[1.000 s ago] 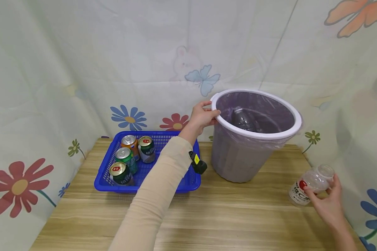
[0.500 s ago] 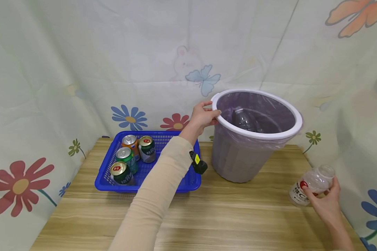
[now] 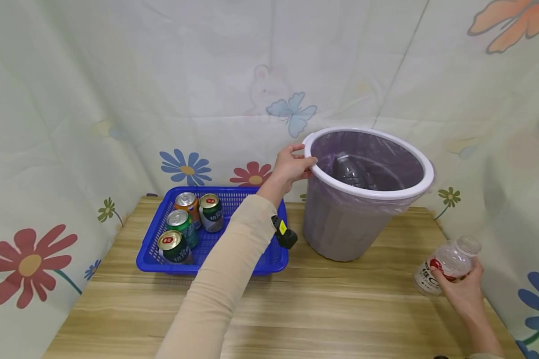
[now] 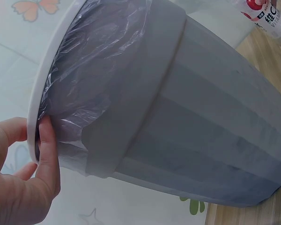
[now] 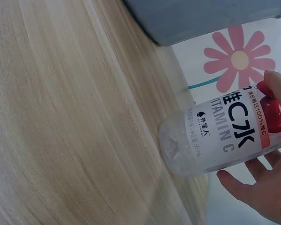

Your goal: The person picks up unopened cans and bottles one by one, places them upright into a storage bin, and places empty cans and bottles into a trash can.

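My left hand (image 3: pixel 291 168) grips the white rim (image 3: pixel 388 192) of a grey trash bin (image 3: pixel 341 229), fingers and thumb on either side of the rim in the left wrist view. A thin purple liner (image 4: pixel 103 70) covers the bin's inside and hangs over its edge. Inside lies a clear bottle (image 3: pixel 348 170). At the right end of the table my right hand (image 3: pixel 464 289) holds a capless clear plastic bottle (image 3: pixel 451 259) round its middle. This bottle leans, neck up to the right. Its white label (image 5: pixel 229 126) has red cherries. Whether its base touches the table I cannot tell.
A blue plastic basket (image 3: pixel 256 273) stands left of the bin, with several drink cans inside, among them an orange can (image 3: pixel 191 209) and a green can (image 3: pixel 181 227). The wooden table (image 3: pixel 305 309) meets a flower-printed curtain (image 3: pixel 184 75) behind and at the sides.
The right hand and its bottle have shifted very slightly, the label turning a little. The left hand stays on the bin's rim, and the basket and cans keep their places.
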A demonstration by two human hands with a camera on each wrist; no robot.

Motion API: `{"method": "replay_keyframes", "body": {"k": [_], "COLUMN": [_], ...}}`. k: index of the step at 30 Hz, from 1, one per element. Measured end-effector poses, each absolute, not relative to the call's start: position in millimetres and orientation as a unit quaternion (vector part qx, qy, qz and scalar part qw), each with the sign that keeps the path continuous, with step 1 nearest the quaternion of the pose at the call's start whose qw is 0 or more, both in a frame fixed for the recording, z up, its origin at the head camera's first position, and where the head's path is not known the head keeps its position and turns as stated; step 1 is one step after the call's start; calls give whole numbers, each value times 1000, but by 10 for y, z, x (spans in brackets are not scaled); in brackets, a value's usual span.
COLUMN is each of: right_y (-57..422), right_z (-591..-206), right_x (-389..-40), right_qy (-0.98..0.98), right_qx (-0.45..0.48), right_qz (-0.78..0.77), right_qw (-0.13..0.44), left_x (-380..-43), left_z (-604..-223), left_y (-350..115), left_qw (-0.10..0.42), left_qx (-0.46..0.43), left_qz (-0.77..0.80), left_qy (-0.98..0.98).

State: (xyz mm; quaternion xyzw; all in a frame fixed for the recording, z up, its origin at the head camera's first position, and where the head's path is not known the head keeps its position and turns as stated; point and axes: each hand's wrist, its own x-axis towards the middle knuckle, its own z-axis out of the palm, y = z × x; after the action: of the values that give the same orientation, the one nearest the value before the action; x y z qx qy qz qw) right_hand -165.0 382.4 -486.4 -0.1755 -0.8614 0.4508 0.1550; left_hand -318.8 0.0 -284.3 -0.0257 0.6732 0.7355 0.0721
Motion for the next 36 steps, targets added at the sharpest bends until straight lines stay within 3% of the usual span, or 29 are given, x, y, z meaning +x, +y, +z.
{"method": "replay_keyframes", "body": {"k": [19,36], "right_y": [3761,3787], "right_z": [-4767,-4707], "right_x": [-1612,-1609], "right_qy": [-872,-895], "right_qx": [-197,-137], "right_qz": [425,399], "right_qw": [145,146], "left_x": [-3184,-3173], "left_z": [-2852,-2836], "left_y": [-12,-4], "left_qw": [71,68], "left_qx": [-23,-24], "left_qz": [737,733], "left_qy": [671,676]}}
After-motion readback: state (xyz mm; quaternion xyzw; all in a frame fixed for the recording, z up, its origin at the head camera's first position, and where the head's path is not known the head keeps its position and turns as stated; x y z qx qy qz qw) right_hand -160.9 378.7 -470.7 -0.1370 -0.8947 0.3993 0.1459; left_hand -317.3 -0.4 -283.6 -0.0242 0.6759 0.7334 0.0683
